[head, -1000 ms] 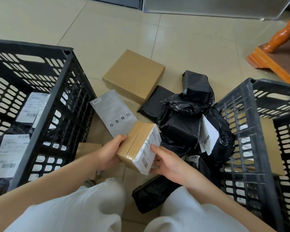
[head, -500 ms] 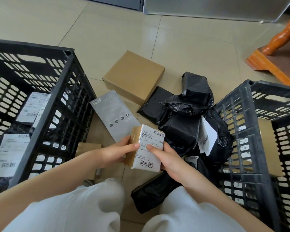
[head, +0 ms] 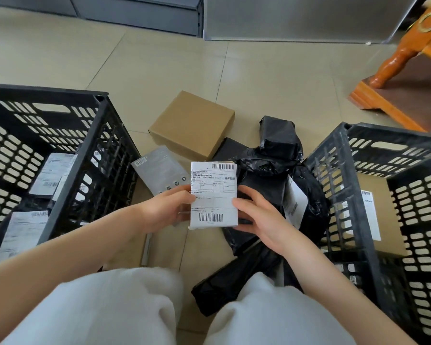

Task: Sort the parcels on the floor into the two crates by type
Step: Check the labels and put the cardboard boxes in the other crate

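Observation:
I hold a small cardboard box (head: 213,194) in front of me, its white shipping label facing up. My left hand (head: 167,210) grips its left edge and my right hand (head: 256,217) grips its right edge. On the floor beyond lie a bigger brown box (head: 193,124), a flat grey packet (head: 159,169) and a heap of black plastic parcels (head: 276,170). The left black crate (head: 92,155) holds black parcels with white labels. In the right black crate (head: 334,175) lies a brown box (head: 376,215).
Another black parcel (head: 234,277) lies on the floor between my knees. A brown box edge (head: 132,250) shows under my left forearm. An orange wooden furniture leg and base (head: 393,70) stand at the far right. Grey cabinet fronts (head: 296,18) line the back.
I have turned the small box so its label now faces me squarely, and lifted it a little. My head has tilted up, showing more of the floor and cabinets.

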A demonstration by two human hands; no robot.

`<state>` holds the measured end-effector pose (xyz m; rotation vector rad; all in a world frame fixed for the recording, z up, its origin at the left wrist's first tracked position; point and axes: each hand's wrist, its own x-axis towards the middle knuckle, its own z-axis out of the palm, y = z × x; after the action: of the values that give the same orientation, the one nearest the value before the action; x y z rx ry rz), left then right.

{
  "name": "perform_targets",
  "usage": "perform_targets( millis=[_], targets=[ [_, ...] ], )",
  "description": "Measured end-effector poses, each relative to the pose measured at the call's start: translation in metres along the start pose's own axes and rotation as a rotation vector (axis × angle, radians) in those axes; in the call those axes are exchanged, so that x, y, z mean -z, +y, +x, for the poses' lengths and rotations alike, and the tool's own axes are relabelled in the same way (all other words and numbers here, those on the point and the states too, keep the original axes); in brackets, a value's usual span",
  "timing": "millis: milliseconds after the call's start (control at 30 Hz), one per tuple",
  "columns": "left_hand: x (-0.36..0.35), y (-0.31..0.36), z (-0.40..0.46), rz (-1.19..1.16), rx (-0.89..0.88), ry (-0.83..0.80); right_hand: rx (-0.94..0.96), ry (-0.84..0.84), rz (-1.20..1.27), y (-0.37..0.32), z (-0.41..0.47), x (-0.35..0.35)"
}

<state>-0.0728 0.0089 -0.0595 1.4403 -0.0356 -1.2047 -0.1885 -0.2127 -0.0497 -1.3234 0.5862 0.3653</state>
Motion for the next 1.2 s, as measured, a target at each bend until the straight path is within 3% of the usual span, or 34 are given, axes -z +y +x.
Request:
perform_targets(
  millis=[433,567,700,967,1200],
  targets=[
    [-0.111,0.153,-0.009,0.736,-0.101,-0.15,0.311,0.448,0.096,-0.107,-0.082,0.069],
    [-0.157,0.173,-0.012,0.929,-0.101,-0.244,0.377,0.575,0.263,-0.128,-0.121,0.117],
    [-0.203,0.166,-0.004,1.254,-0.218,-0.317,0.384,0.699,0.341,-0.116,-0.149,0.162],
    [-0.257,0.112,0.032,1.454,-0.374,-0.41,0.056,0.96,0.102,-0.039,-0.182,0.229],
    [-0.283,0.08,0.047,1.51,-0.419,-0.318,-0.335,0.877,-0.282,0.022,-0.177,0.262]
  ],
)
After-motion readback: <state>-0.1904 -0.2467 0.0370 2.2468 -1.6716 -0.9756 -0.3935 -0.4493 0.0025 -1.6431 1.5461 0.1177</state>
